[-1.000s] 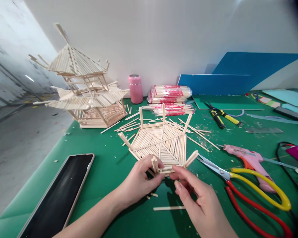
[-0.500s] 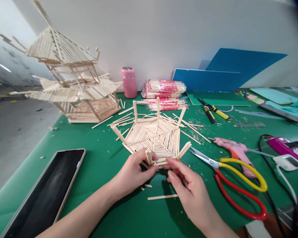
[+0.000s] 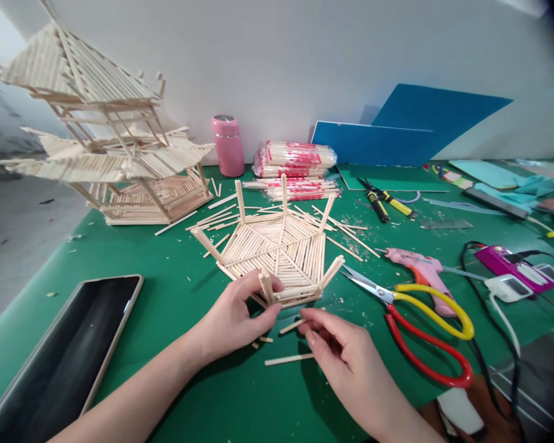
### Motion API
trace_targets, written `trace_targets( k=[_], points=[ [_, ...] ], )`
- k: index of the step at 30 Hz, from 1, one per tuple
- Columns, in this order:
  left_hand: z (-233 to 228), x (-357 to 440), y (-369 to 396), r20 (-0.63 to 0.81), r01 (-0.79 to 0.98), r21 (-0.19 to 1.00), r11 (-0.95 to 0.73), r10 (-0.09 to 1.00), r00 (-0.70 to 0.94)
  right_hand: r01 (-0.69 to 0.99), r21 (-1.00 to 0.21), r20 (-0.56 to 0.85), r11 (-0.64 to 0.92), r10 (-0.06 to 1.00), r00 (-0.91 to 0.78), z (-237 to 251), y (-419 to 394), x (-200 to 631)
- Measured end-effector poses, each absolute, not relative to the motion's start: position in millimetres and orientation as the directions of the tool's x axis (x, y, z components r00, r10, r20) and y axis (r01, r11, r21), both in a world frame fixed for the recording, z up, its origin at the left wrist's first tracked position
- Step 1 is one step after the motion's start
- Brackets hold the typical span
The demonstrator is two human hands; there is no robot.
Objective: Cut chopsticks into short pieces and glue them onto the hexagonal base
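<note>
A hexagonal base (image 3: pixel 280 249) made of pale wooden sticks lies on the green table, with upright posts at its corners. My left hand (image 3: pixel 231 317) is closed around the near corner of this base, thumb and fingers on either side of the near post (image 3: pixel 266 287). Just in front of the base's near edge, my right hand (image 3: pixel 346 351) pinches a short wooden stick (image 3: pixel 290 327) between thumb and fingers, apart from the base. Below it, a longer loose stick (image 3: pixel 288 359) lies on the table, its right end reaching the right hand's fingers. Small cut bits (image 3: pixel 265 339) rest near my left thumb.
A stick-built pagoda (image 3: pixel 115 154) stands at the back left. Scissors (image 3: pixel 397 301), a pink glue gun (image 3: pixel 420 266) and cords lie right; pliers (image 3: pixel 381 200), bundled sticks (image 3: pixel 295 161) and a pink flask (image 3: pixel 228 146) are behind. A phone (image 3: pixel 69 351) lies left.
My right hand has drawn back from the base's near edge and now shows a short stick in its fingers. The left hand keeps its hold. The whole view has shifted slightly.
</note>
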State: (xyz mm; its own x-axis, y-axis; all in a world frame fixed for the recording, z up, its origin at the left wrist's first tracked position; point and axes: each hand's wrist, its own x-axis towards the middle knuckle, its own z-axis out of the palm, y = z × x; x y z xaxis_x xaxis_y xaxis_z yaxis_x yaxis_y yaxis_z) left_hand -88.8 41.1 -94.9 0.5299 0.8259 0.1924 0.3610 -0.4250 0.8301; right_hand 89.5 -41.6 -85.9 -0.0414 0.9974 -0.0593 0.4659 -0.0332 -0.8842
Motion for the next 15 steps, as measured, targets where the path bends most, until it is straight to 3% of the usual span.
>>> trace_targets(
  k=[4, 8, 11, 15],
  points=[
    [-95.0, -88.1, 41.6, 0.196, 0.374, 0.818, -0.437, 0.823, 0.533, 0.595, -0.804, -0.102, -0.022, 0.990, -0.101, -78.2, -37.6, 86.0],
    [-93.2, -87.5, 41.8, 0.174, 0.388, 0.822, -0.416, 0.833, 0.524, 0.608, -0.794, -0.090, -0.001, 0.989, -0.117, -76.2, -39.0, 91.6],
    [-93.0, -88.3, 41.7, 0.160, 0.395, 0.825, -0.405, 0.837, 0.523, 0.666, -0.746, 0.011, -0.009, 1.000, 0.026, -81.1, -50.2, 120.5],
    [-93.7, -87.3, 41.5, 0.145, 0.399, 0.828, -0.393, 0.838, 0.526, 0.837, -0.532, 0.227, -0.133, 0.929, 0.291, -87.9, -68.1, 187.3]
  ],
)
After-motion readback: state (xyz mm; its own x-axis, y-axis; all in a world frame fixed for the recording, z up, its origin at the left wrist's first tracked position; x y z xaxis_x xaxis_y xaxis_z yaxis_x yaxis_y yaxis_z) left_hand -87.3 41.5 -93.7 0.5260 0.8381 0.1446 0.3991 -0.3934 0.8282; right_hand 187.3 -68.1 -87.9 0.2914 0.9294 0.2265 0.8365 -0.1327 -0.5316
